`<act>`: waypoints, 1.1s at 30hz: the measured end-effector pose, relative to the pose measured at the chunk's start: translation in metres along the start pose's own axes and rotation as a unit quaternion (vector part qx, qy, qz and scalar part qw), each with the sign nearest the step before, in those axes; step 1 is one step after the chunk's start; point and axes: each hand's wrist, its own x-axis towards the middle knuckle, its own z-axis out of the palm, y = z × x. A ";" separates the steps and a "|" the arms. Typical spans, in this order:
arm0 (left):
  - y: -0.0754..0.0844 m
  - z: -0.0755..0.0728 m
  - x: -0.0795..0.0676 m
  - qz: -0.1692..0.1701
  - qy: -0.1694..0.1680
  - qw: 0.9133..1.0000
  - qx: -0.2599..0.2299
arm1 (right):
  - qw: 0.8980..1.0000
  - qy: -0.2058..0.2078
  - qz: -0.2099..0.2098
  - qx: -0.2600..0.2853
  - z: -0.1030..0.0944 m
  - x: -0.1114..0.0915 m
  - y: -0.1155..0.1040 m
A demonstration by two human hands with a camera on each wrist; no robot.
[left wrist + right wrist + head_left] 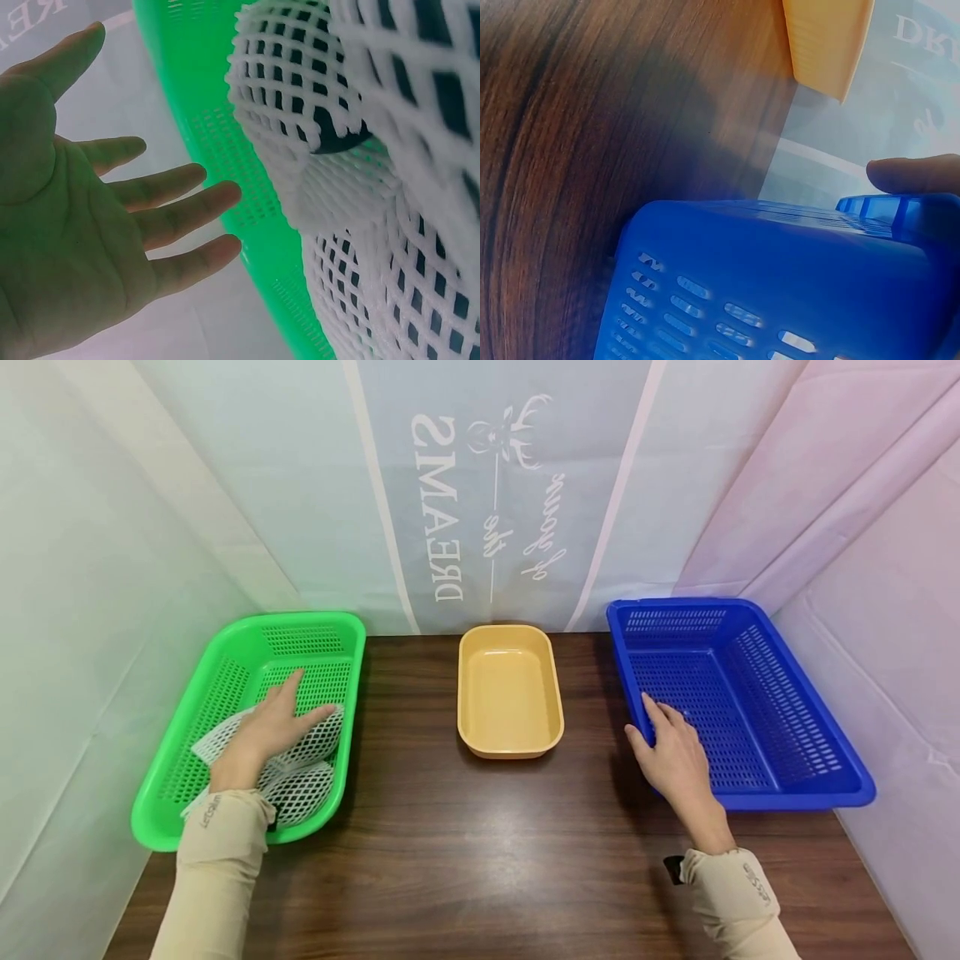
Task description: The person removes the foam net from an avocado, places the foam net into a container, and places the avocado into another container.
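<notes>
My left hand [266, 735] is held over the green basket [161, 802], fingers spread and nothing in its grasp. Beneath it in the basket lie several white foam net sleeves [300, 793]; dark, rounded contents show through the mesh in the left wrist view, their kind hidden by the netting [285, 67]. In that view the left hand [90, 210] is apart from the nets, palm showing. My right hand [675, 756] is at the near left rim of the blue basket [806, 693], thumb on the outer side and loosely extended fingers over the rim.
Between the baskets stands a shallow yellow tray [510, 702] with nothing in it. All three containers are on a dark wood-grain table [450, 843]. A printed cloth [517, 510] hangs along the back, and pale cloth walls close off both sides.
</notes>
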 end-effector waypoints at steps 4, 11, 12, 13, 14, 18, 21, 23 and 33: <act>-0.004 -0.002 0.007 0.016 0.002 1.000 0.008 | 1.000 -0.002 0.003 -0.001 0.000 0.000 0.000; -0.015 -0.006 0.022 0.066 -0.008 0.998 0.012 | 1.000 -0.002 0.005 -0.004 0.000 0.001 0.000; -0.017 -0.006 0.024 0.071 -0.012 0.997 0.011 | 1.000 -0.002 0.005 -0.005 0.000 0.001 -0.001; -0.018 -0.006 0.026 0.076 -0.016 0.997 0.010 | 1.000 -0.003 0.007 -0.006 0.000 0.001 -0.001; -0.020 -0.006 0.028 0.082 -0.020 0.996 0.010 | 1.000 -0.004 0.008 -0.007 0.000 0.002 -0.001; -0.025 -0.003 0.035 0.093 -0.036 0.995 -0.003 | 1.000 -0.011 0.016 -0.006 0.000 0.002 -0.002; -0.029 0.001 0.037 0.090 -0.049 0.995 -0.018 | 1.000 -0.015 0.017 -0.005 -0.001 0.002 -0.003; -0.030 0.004 0.038 0.085 -0.057 0.994 -0.023 | 1.000 -0.016 0.017 -0.004 -0.001 0.002 -0.003; -0.032 0.009 0.039 0.074 -0.092 0.993 -0.022 | 0.998 -0.041 0.040 0.005 -0.003 0.002 -0.005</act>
